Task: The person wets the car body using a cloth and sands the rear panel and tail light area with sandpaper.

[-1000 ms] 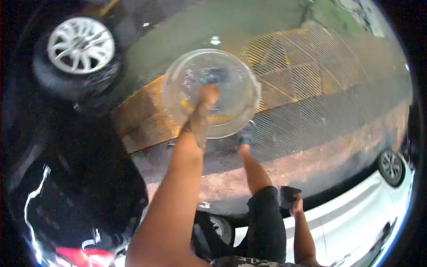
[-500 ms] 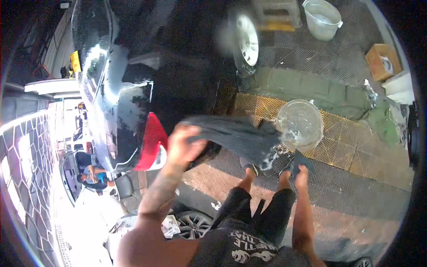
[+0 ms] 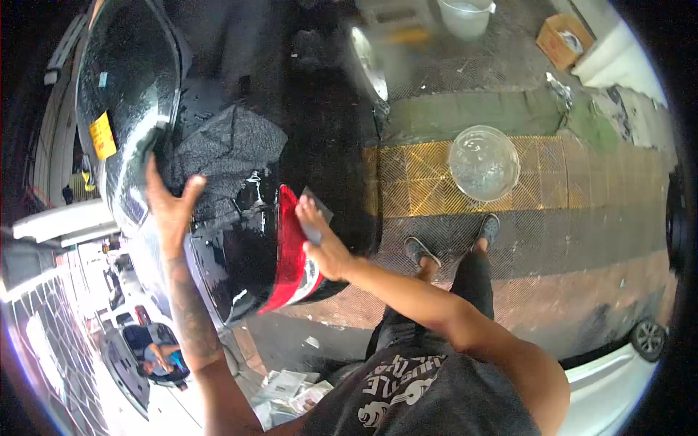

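A dark wet cloth [image 3: 229, 142] lies spread and wrinkled over the rear side panel of a glossy black car [image 3: 320, 102]. My left hand [image 3: 171, 211] is at the cloth's left edge, near the rear window, with thumb and fingers wide apart; its fingertips are partly lost against the dark surface. Beside the red and white tail light [image 3: 289, 247], my right hand [image 3: 327, 251] grips a flat dark grey piece [image 3: 318, 206], part of it hidden by the fingers. I cannot tell its material.
A clear round tub of water [image 3: 484, 163] stands on yellow floor tiles by my feet. A white bucket [image 3: 465, 18], a cardboard box [image 3: 563, 41] and a green mat [image 3: 472, 116] are farther off. Papers [image 3: 291, 389] lie low at left; a person [image 3: 161, 357] sits in the background.
The cloth, stretched out from my left hand before, now lies on the car panel. My right hand has come from beside the tub to the tail light, carrying the flat grey piece.
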Demonstrator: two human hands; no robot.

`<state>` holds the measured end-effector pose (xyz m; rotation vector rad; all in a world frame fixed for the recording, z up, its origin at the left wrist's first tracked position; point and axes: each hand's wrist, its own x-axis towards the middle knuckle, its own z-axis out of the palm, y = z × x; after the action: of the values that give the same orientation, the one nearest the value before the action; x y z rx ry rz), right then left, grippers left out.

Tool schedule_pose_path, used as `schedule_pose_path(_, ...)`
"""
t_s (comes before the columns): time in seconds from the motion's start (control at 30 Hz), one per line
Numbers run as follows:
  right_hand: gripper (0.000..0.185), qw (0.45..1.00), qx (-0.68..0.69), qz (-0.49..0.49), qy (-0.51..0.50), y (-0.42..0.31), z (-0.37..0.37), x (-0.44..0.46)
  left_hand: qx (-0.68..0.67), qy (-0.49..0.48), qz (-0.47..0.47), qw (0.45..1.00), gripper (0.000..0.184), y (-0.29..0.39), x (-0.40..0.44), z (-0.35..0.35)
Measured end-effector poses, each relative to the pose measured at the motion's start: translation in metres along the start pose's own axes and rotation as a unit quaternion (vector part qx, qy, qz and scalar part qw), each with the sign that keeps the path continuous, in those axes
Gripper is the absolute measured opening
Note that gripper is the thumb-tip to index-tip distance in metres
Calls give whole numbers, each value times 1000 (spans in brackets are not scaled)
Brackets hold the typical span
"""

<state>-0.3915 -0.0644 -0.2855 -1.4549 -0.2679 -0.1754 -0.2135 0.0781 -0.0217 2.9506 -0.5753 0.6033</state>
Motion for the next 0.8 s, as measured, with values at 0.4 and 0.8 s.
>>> schedule_pose_path(0.4, 81, 993, -65, 2, 99, 25, -10, 76, -29, 56, 71, 995, 52, -44, 56, 38)
schedule_pose_path(0.8, 75, 995, -29, -62, 74, 41, 2, 55, 5, 90, 117, 989, 55, -49, 71, 41)
